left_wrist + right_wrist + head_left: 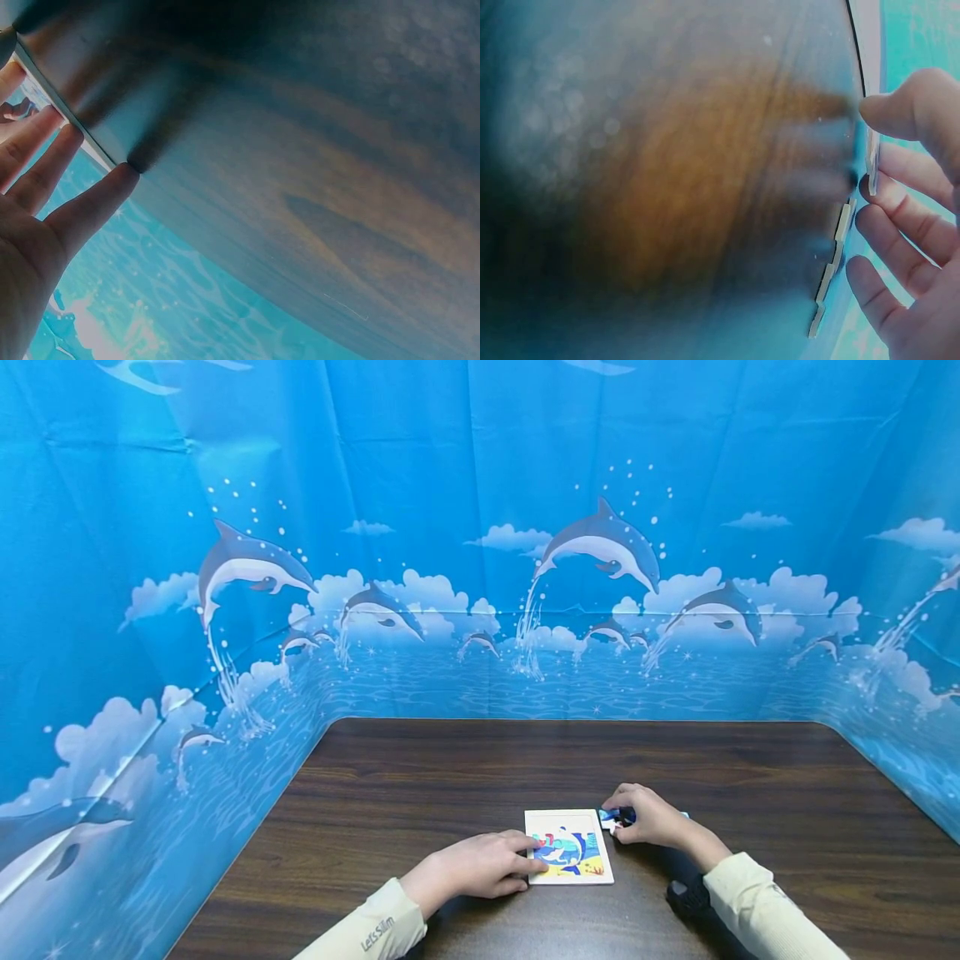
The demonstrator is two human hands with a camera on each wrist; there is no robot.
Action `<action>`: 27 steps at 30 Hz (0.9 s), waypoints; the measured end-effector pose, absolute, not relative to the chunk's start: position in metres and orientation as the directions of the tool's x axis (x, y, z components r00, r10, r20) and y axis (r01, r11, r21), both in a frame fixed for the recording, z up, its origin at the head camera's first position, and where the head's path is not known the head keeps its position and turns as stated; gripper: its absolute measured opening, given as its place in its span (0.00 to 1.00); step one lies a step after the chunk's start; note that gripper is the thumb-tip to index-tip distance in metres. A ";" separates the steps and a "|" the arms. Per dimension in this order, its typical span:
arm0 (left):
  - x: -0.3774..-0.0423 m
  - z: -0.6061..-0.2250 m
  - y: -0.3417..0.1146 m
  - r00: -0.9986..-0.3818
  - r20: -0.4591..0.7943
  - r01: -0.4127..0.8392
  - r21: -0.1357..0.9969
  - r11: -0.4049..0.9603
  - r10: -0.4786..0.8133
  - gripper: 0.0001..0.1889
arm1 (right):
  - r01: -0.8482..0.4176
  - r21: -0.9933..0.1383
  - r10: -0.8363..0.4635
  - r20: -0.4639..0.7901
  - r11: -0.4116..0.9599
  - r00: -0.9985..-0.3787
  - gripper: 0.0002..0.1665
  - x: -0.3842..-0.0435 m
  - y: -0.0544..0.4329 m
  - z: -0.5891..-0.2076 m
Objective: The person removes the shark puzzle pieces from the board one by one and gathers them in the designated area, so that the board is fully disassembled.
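A square picture puzzle board [558, 817] with a pale frame and a dolphin picture lies flat on the table. My left hand [486, 864] rests at its left side, with extended fingertips over the frame and picture; in the left wrist view the fingers [97, 196] are spread along the board's edge. Just off the board's upper right corner, my right hand [651, 818] pinches a thin puzzle piece [872, 166] between thumb and fingers. More loose puzzle pieces [832, 262] lie under that hand's other fingers, mostly hidden by the hand in the head view.
The dark wood-grain table [420, 777] extends around the board. A blue dolphin-print curtain [465, 568] encloses its back and sides. A black object [686, 897] sits by the right wrist, next to the cream sleeve [757, 893].
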State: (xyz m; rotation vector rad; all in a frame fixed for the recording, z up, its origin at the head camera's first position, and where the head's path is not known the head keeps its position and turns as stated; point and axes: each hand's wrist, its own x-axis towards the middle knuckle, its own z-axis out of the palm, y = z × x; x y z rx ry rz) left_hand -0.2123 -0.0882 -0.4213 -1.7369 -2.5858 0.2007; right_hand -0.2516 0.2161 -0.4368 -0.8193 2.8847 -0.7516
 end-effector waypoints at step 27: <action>-0.212 -0.424 -0.088 -0.396 -0.049 0.913 -0.123 0.388 0.917 0.21 | -0.378 -0.726 -0.396 0.157 0.574 -0.905 0.23 -0.249 0.214 -0.436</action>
